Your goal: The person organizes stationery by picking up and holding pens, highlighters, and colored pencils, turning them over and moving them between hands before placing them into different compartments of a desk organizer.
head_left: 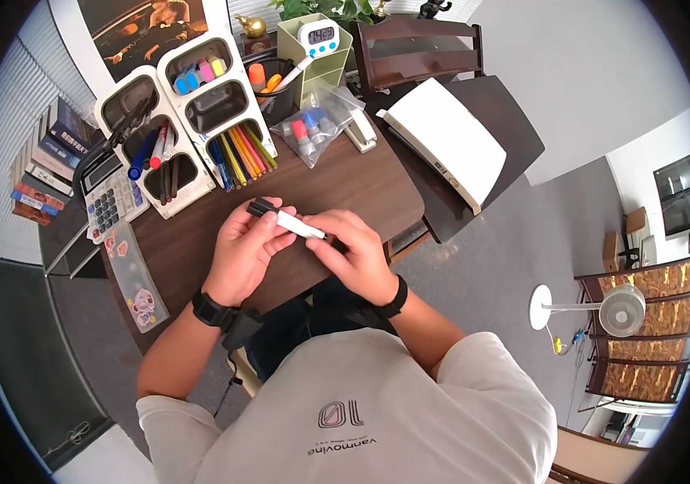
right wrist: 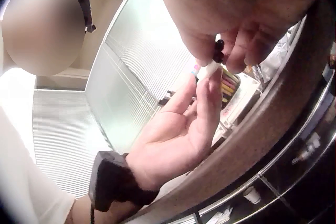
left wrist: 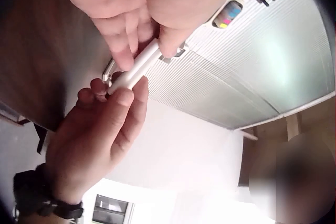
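A white marker point(head_left: 300, 225) with a black cap point(head_left: 262, 207) is held slantwise above the front of the wooden desk point(head_left: 353, 198). My left hand point(head_left: 238, 252) grips it near the capped end, thumb on top. At the opposite end, my right hand point(head_left: 354, 254) pinches the barrel between thumb and fingers. The left wrist view shows the plain white barrel point(left wrist: 137, 67) spanning both hands. In the right wrist view, a small black end piece point(right wrist: 218, 50) shows between the right fingers. The left fingers partly cover the barrel.
White organizer trays point(head_left: 187, 189) hold pens, colored pencils point(head_left: 241, 157) and highlighters. A clear bag point(head_left: 318, 125) of red and blue-capped bottles lies beside a stapler point(head_left: 360, 131). Left are a calculator point(head_left: 111, 202) and a stickered case point(head_left: 137, 282). A white device point(head_left: 450, 145) rests on a chair.
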The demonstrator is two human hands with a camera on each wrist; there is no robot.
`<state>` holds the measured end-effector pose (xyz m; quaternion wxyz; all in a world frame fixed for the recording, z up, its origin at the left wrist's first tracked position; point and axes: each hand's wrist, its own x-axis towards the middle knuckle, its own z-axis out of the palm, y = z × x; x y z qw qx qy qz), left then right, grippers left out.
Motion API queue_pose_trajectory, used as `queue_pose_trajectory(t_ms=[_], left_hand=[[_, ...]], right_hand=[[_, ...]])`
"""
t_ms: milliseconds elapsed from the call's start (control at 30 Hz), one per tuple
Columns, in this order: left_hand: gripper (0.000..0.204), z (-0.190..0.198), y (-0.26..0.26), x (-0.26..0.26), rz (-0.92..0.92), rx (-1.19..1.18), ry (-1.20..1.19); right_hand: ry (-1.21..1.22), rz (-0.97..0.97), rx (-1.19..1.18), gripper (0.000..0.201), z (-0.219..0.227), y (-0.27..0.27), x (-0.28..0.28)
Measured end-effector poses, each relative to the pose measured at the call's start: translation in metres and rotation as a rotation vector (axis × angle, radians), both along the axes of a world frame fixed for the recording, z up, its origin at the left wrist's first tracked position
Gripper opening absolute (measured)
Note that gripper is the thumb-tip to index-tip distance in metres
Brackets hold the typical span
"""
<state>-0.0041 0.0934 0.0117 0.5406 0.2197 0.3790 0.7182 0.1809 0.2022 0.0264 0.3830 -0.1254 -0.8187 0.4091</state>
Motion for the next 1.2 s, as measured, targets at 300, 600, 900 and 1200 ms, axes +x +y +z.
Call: queue_pose_trajectory(t_ms=[300, 600, 900, 1200], left_hand=[[0.023, -0.002, -0.004, -0.005, -0.094, 0.087, -0.182], [0.054, -0.004, -0.001, -0.014, -0.298, 0.292, -0.225], [0.066, 0.002, 0.004, -0.026, -0.089, -0.014, -0.216], [0.059, 0.005, 0.004, -0.033, -0.029, 0.021, -0.281]], right_hand=[[0.127, -0.103, -0.184, 0.032, -0.008, -0.021, 0.006], [0.128, -0.154, 0.177, 0.027, 0.081, 0.016, -0.017], [-0.044, 0.072, 0.989, 0.027, 0.100, 0.096, -0.145], [0.009, 0.051, 0.800, 0.031, 0.109, 0.074, -0.152]])
